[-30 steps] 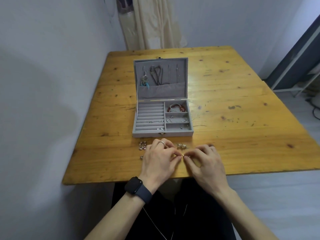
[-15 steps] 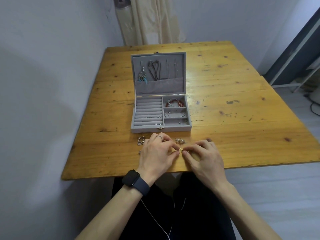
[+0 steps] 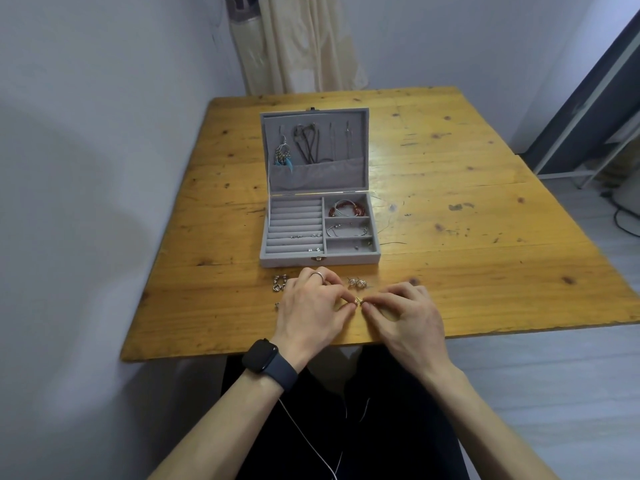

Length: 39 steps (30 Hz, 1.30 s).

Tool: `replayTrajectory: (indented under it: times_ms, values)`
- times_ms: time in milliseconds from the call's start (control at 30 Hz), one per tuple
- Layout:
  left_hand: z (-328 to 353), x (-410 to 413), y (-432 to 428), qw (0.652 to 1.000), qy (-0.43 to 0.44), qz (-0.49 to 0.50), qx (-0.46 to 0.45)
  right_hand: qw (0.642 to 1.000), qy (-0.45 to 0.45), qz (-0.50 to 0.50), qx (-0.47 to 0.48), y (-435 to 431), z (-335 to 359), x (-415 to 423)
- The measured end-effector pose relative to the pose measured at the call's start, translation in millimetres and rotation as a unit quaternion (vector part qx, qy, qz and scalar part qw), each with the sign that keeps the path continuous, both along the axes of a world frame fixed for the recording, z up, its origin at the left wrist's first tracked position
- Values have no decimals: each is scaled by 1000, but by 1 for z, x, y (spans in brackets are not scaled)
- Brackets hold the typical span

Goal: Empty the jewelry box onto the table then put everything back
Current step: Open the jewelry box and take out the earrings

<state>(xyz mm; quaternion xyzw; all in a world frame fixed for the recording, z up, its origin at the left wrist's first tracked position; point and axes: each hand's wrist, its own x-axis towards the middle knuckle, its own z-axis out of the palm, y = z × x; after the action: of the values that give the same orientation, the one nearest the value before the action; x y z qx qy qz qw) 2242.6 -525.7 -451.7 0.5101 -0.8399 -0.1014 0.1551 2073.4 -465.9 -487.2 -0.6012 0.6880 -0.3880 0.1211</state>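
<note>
An open grey jewelry box point(image 3: 265, 237) stands on the wooden table point(image 3: 467, 237). Its raised lid holds necklaces and a blue feather earring point(image 3: 284, 157). Inside lie a red bracelet point(image 3: 346, 209), a silver bangle point(image 3: 346, 231) and small studs in the ring rows. In front of the box, my left hand point(image 3: 311, 313) and my right hand point(image 3: 405, 317) pinch one small gold earring point(image 3: 357, 301) between their fingertips, just above the table. Silver earrings point(image 3: 356, 283) lie beyond my fingers, more small pieces point(image 3: 279, 284) left of my left hand.
A thin wire or chain point(image 3: 391, 242) lies on the table right of the box. A wall runs along the table's left side, a curtain point(image 3: 294, 43) hangs behind it. Cables and a metal frame point(image 3: 588, 157) are on the floor at right.
My hands stay pinched together on the small earring in the same spot before the box. Only the head camera has shifted a little.
</note>
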Motion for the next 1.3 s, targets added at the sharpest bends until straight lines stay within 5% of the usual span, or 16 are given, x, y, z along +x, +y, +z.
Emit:
replayTrajectory:
  times_ms: [233, 533, 1000, 1300]
  values:
    - [18, 19, -15, 999, 40, -2, -19, 998, -30, 48, 23, -1, 23, -4]
    - [45, 66, -93, 992, 48, 120, 9, 994, 69, 79, 9, -81, 55, 24]
    - [28, 30, -120, 999, 12, 40, 7, 974, 197, 84, 72, -144, 48, 38]
    - [27, 26, -124, 999, -27, 12, -33, 980, 167, 89, 63, -150, 41, 41]
